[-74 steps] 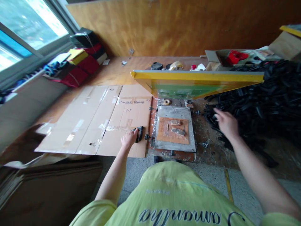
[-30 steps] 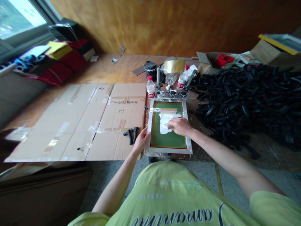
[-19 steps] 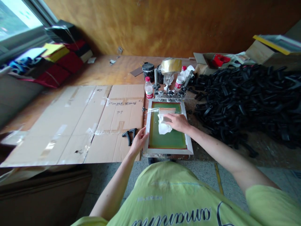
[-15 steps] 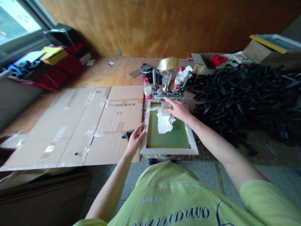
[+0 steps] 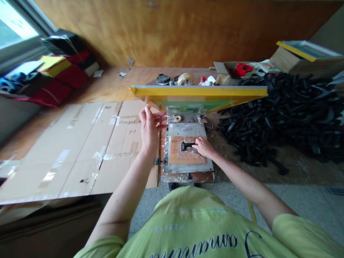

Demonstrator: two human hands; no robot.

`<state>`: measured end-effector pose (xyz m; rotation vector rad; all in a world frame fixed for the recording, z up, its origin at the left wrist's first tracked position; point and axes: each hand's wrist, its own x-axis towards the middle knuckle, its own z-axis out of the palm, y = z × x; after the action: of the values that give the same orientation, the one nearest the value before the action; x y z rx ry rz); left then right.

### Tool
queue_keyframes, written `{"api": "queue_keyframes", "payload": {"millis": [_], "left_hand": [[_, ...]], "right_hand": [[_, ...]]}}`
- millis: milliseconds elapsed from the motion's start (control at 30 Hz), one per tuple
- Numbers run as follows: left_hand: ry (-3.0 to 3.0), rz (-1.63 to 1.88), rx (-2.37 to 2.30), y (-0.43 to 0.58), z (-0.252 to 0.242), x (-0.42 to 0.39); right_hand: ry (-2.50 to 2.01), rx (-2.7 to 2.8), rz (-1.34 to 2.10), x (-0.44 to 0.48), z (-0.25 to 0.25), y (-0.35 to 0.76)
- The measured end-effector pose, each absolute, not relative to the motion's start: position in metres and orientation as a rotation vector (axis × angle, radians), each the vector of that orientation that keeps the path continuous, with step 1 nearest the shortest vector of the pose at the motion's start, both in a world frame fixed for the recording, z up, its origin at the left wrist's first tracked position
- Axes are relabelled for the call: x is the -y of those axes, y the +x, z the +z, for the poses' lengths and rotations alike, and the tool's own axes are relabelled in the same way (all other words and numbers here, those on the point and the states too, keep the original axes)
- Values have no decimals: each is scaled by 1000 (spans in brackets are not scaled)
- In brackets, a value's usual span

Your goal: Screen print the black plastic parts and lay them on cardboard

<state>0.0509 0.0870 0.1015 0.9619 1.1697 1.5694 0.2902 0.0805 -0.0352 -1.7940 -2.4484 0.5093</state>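
Left hand (image 5: 149, 127) raised just left of center, fingers up and loosely spread, nothing gripped. Left forearm (image 5: 126, 186) rises from lower left. Right hand (image 5: 204, 148) sits lower, right of center, palm down, fingers pointing left. Right forearm (image 5: 242, 181) reaches in from lower right.

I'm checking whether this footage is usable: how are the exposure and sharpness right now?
In the head view, the window is blown out to white, the raised left hand looks slightly soft, and the wide-angle lens stretches the cardboard sheet toward the lower left corner.
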Motion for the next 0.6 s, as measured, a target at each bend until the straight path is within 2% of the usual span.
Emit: {"api": "queue_keyframes", "payload": {"millis": [67, 133, 167, 300, 367, 500, 600], "left_hand": [[862, 1387, -1237, 66, 69, -52], [743, 915, -1204, 84, 33, -14], [642, 826, -1178, 92, 16, 3], [368, 934, -1150, 99, -24, 28], [360, 1000, -1274, 77, -33, 22], [529, 1091, -1708, -10, -55, 11], [718, 801, -2065, -68, -73, 18]], "right_hand": [[-1919, 2331, 578, -71, -28, 276], [-1935, 2223, 583, -57, -21, 259], [-1883, 2213, 553, -48, -19, 250], [-1333, 2451, 502, -22, -17, 228], [-1254, 2475, 497, -27, -13, 249], [-1913, 2215, 148, -62, -1, 362], [-2300, 2141, -82, -81, 1, 449]]}}
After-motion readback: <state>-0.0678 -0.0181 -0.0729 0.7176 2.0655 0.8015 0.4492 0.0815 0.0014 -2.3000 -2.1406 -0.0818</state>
